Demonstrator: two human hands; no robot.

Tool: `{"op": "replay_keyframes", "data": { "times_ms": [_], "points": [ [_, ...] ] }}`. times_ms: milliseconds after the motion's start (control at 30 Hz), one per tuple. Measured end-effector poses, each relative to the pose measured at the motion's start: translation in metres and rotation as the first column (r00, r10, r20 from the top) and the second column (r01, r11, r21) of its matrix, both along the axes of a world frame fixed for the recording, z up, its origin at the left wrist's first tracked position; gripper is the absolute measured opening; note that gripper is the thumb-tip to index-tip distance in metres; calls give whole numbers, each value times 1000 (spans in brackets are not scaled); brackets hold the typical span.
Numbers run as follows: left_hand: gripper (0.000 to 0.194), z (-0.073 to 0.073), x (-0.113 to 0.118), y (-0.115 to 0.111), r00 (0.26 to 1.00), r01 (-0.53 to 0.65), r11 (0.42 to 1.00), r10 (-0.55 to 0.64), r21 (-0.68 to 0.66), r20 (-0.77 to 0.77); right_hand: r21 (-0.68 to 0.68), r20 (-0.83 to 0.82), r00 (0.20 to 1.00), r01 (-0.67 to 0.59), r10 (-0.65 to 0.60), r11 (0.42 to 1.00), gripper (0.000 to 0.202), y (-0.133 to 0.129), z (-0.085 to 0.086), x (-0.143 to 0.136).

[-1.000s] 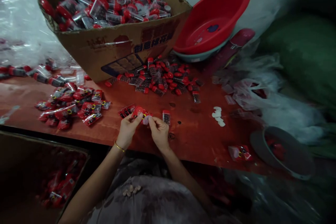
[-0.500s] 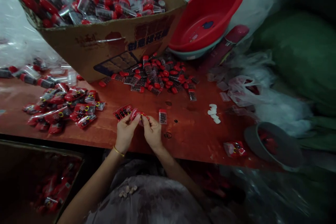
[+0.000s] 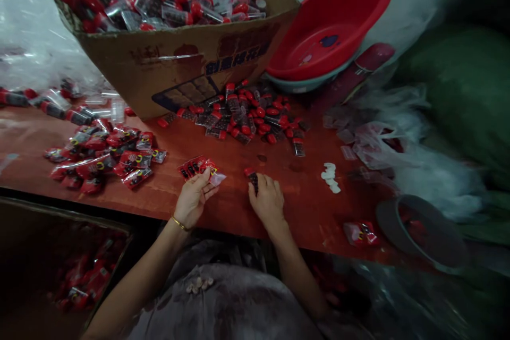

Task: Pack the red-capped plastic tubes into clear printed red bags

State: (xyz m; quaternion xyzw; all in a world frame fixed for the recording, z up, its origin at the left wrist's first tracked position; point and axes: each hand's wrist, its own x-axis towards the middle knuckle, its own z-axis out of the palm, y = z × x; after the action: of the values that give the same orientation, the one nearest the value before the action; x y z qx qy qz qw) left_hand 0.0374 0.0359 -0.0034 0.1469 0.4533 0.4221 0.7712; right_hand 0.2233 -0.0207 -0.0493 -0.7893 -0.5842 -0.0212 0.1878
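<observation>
In front of the ragged-edged corrugated cardboard box [image 3: 171,66], the left hand [image 3: 192,199] pinches a glossy red-and-clear plastic packet [image 3: 215,173]. Right of that, also before the box, the right hand [image 3: 268,202] grasps a small red-capped clear bottle [image 3: 252,175] at the smooth reddish worktop [image 3: 300,194].

Gold-coloured bangle [image 3: 181,224], left wrist [image 3: 184,217]; grey mottled garment [image 3: 235,305], small pale cluster [image 3: 200,285] on front.

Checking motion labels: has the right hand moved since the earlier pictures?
Yes, rightward: the right hand is now nearer the white pieces, away from the left hand, touching the small red-capped container.
</observation>
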Motion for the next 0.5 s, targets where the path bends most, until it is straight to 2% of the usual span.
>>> {"op": "replay_keyframes", "data": {
  "times_ms": [67, 100, 133, 167, 233, 267, 300, 367, 500],
  "points": [
    [38, 2, 2, -2, 1000, 13, 1000, -13, -13, -1, 48, -133, 990, -42, 48, 998, 26, -4, 3, 0],
    [38, 3, 3, -3, 1000, 20, 1000, -20, -13, -4, 58, -259, 962, -78, 90, 995, 24, -8, 8, -2],
    [38, 4, 3, -5, 1000, 24, 1000, -25, -10, -8, 53, -418, 898, -129, 140, 990, 23, -13, 14, -4],
    [38, 4, 3, -6, 1000, 27, 1000, -27, -7, -13, 37, -586, 790, -197, 181, 980, 23, -18, 22, -8],
    [40, 5, 4, -8, 999, 24, 1000, -24, 12, -26, 1, -850, 494, -344, 182, 939, 26, -30, 38, -16],
    [40, 5, 4, -9, 999, 23, 999, -22, 28, -35, -7, -915, 374, -391, 152, 920, 28, -35, 45, -20],
    [40, 5, 4, -11, 999, 26, 999, -24, 47, -44, -10, -949, 292, -412, 121, 911, 29, -39, 51, -24],
    [39, 5, 4, -13, 997, 42, 995, -37, 88, -61, -16, -972, 222, -403, 80, 915, 30, -43, 58, -30],
    [39, 8, 2, -14, 995, 63, 988, -53, 140, -79, -29, -976, 210, -349, 49, 936, 31, -36, 54, -34]
  ]
}}
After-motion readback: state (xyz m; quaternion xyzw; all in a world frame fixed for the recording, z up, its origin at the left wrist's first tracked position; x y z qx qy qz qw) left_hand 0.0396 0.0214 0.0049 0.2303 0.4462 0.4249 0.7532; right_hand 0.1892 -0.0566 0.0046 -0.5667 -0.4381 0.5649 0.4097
